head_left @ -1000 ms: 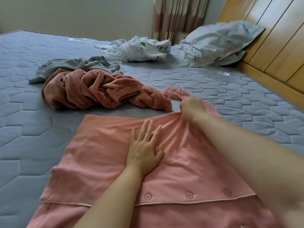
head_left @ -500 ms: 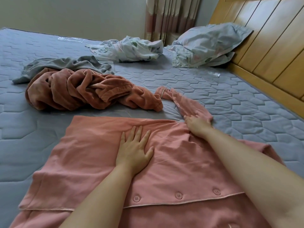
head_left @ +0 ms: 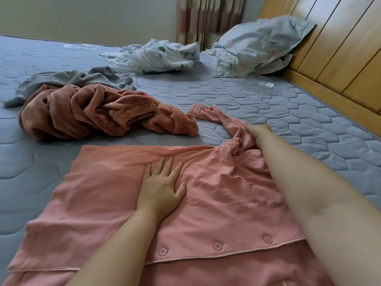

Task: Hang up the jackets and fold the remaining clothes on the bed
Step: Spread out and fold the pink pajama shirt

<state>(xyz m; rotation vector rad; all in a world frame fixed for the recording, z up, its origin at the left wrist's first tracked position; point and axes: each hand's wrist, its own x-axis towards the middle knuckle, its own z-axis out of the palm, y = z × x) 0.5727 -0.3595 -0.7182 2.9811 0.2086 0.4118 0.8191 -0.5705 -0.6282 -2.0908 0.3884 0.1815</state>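
On the middle of the pink shirt (head_left: 103, 193) the left hand (head_left: 162, 182) is laid flat, fingers straight and spread, the palm pressed down so that the cloth is pinned to the bed (head_left: 288, 104). Further out, the right hand (head_left: 256, 132) is set against the gathered base of the sleeve (head_left: 208, 112). Its fingers are blurred and half sunk in folds, so it cannot be told whether the sleeve is pinched or only pushed. The sleeve is trailed away across the bed, its cuff just beside the rust fleece garment (head_left: 92, 112).

The shirt is spread over the near part of the bed, with a row of buttons (head_left: 217, 246) along a folded-over edge. Wrinkles are drawn towards both hands, so the cloth is judged thin, soft and light. It is likely to drag and bunch rather than hold a shape. A hold is best taken at the cuff or the shoulder seam, with one palm kept as an anchor. The buttoned edge is judged the firmest line to fold along. The fleece is judged thicker and bulkier.

Beyond it a grey garment (head_left: 82, 78), a floral cloth (head_left: 156, 54) and a pillow (head_left: 261, 42) are seen.
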